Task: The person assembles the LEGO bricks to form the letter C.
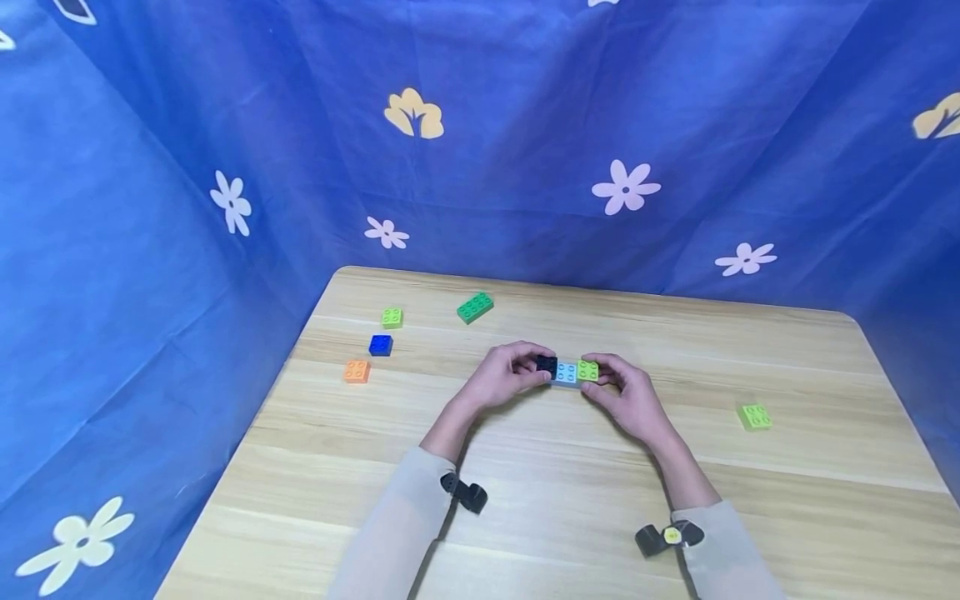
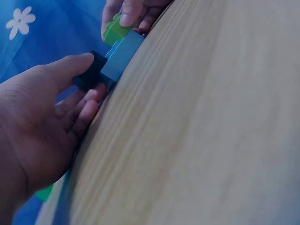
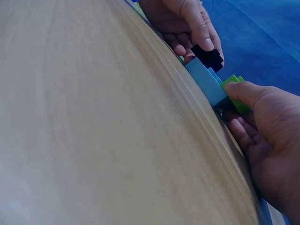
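A pale wooden table (image 1: 525, 517) with rounded far corners stands against a blue cloth backdrop (image 1: 150, 208) printed with white and yellow flowers, which wraps round the far and side edges. The near half of the tabletop is bare wood, with wide room on both sides of the arms.

Near the table's middle, both hands hold a light blue brick (image 1: 566, 372) that rests on the wood, long and low. A black brick (image 1: 547, 363) sits on its left end and a lime green brick (image 1: 588, 370) on its right end. The left hand (image 1: 504, 379) pinches the black brick between thumb and fingers; the right hand (image 1: 628, 396) has its thumb on the lime green brick with fingers curled behind it, though the wrist views are blurred, so the exact contact is unsure.

Well apart to the far left lie an orange brick (image 1: 357, 371), a dark blue brick (image 1: 380, 344), a small lime brick (image 1: 392, 317) and a green brick (image 1: 475, 307). Another lime brick (image 1: 754, 416) lies alone to the right.
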The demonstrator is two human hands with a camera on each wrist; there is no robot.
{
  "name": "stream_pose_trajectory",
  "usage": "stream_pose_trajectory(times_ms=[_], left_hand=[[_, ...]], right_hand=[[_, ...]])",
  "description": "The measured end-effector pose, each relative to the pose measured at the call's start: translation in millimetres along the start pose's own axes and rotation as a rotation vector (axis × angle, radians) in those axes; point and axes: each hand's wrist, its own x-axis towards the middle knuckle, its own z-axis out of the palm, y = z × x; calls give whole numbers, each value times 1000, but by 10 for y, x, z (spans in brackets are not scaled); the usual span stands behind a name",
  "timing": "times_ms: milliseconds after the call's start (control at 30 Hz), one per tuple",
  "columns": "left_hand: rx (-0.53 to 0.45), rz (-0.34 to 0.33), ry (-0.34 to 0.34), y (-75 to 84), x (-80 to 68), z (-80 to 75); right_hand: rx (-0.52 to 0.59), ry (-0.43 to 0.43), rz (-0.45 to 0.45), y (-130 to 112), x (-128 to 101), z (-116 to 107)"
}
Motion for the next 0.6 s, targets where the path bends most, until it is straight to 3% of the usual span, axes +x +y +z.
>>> stream_pose_trajectory(times_ms=[233, 367, 600], left_hand=[[-41, 17, -24, -62, 6, -13], [-86, -14, -38, -77, 4, -37], [-196, -79, -45, -101, 18, -92]], right_hand=[[4, -3, -5, -145, -14, -8], [9, -5, -29, -291, -31, -28], [-11, 12, -23, -35, -8, -2]])
